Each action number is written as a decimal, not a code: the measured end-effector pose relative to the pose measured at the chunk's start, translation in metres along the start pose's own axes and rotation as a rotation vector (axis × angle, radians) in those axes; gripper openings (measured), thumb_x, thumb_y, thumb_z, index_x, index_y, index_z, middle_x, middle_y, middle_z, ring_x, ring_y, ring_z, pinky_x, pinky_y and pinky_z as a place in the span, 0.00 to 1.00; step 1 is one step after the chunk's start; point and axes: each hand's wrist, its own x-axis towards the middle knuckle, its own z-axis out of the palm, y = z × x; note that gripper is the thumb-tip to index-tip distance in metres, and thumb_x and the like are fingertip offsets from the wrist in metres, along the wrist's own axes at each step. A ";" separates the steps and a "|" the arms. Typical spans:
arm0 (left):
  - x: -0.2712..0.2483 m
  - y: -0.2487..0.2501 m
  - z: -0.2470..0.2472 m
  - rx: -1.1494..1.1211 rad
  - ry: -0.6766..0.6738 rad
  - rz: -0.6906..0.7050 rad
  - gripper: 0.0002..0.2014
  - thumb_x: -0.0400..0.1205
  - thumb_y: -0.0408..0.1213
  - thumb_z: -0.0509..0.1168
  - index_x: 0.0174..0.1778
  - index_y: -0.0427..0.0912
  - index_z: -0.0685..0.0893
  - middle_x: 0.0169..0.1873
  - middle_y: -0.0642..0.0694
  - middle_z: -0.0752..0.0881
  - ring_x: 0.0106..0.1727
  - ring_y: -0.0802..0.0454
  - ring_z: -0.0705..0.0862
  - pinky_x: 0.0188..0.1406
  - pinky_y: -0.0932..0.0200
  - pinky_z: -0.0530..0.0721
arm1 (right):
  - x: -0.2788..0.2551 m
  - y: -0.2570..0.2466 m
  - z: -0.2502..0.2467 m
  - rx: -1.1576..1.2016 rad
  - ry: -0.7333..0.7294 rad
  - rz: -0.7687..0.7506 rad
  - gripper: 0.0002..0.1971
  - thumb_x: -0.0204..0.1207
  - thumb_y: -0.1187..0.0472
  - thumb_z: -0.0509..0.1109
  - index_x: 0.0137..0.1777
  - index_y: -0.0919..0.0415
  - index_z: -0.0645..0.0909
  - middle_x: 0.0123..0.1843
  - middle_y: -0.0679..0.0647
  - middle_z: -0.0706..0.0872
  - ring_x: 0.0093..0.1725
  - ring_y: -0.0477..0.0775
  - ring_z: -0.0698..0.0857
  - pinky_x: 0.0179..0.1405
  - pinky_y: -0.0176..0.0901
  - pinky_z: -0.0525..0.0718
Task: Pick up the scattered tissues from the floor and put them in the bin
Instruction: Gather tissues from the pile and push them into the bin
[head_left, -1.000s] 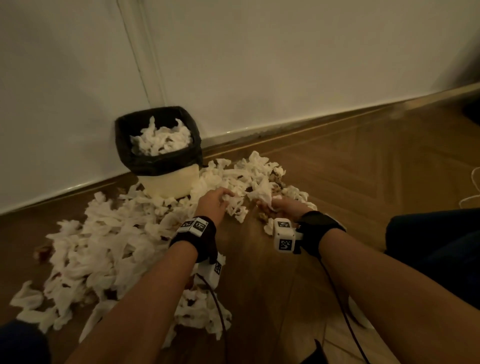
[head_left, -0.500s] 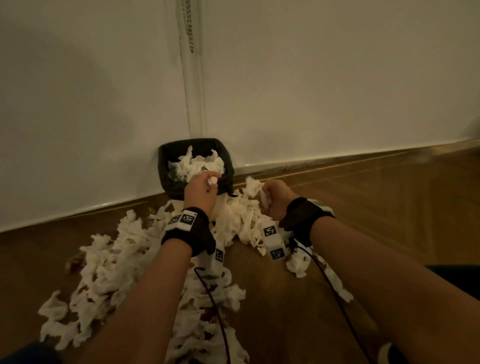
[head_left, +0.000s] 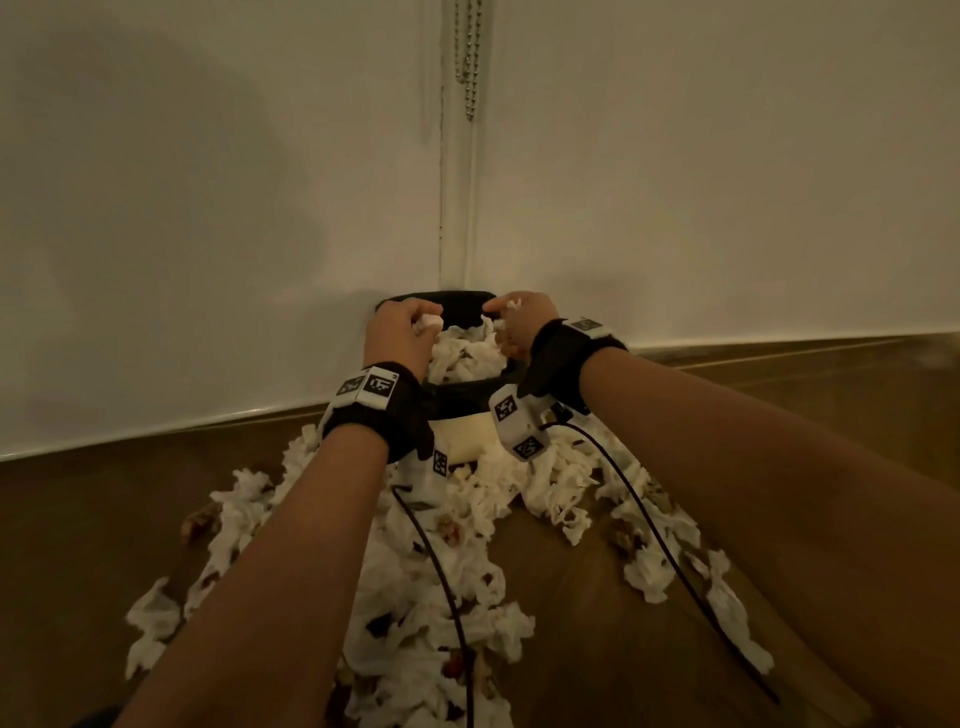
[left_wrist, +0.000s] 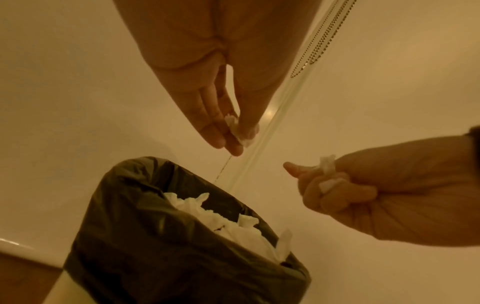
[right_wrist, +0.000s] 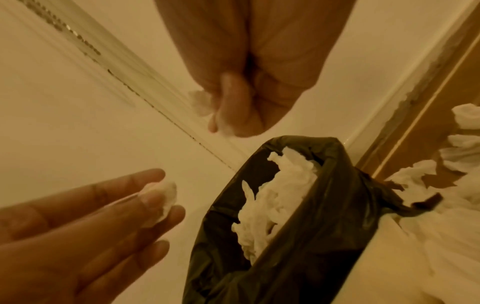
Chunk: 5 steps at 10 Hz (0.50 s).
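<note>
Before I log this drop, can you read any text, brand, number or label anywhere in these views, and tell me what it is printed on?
No readable words, brands or numbers in any view.
Wrist trackers on both wrists: black-and-white square marker patterns only, no letters.
Bin and its black liner: no label visible.
Tissues on the floor: plain, unprinted.

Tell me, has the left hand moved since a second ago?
Yes. The left hand went from the tissues on the floor up to above the bin, pinching a tissue.
</note>
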 end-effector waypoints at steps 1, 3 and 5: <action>0.008 -0.007 -0.002 0.011 0.021 -0.038 0.09 0.79 0.36 0.67 0.53 0.43 0.87 0.55 0.43 0.86 0.54 0.47 0.85 0.55 0.61 0.78 | 0.014 -0.006 0.010 -0.114 0.082 -0.019 0.22 0.82 0.63 0.61 0.75 0.64 0.68 0.73 0.62 0.76 0.62 0.59 0.82 0.55 0.43 0.82; 0.022 -0.011 -0.001 0.014 0.047 -0.070 0.11 0.81 0.35 0.63 0.57 0.40 0.86 0.55 0.40 0.87 0.56 0.45 0.85 0.57 0.60 0.78 | 0.023 -0.024 0.032 0.195 -0.072 0.126 0.24 0.83 0.59 0.54 0.78 0.67 0.62 0.77 0.66 0.67 0.74 0.66 0.70 0.60 0.49 0.74; 0.031 -0.013 0.004 0.087 -0.137 -0.123 0.20 0.84 0.35 0.58 0.73 0.40 0.74 0.68 0.38 0.78 0.69 0.41 0.77 0.69 0.55 0.71 | 0.032 -0.022 0.035 0.066 -0.106 0.146 0.26 0.82 0.53 0.54 0.78 0.63 0.62 0.78 0.62 0.66 0.72 0.61 0.72 0.71 0.56 0.72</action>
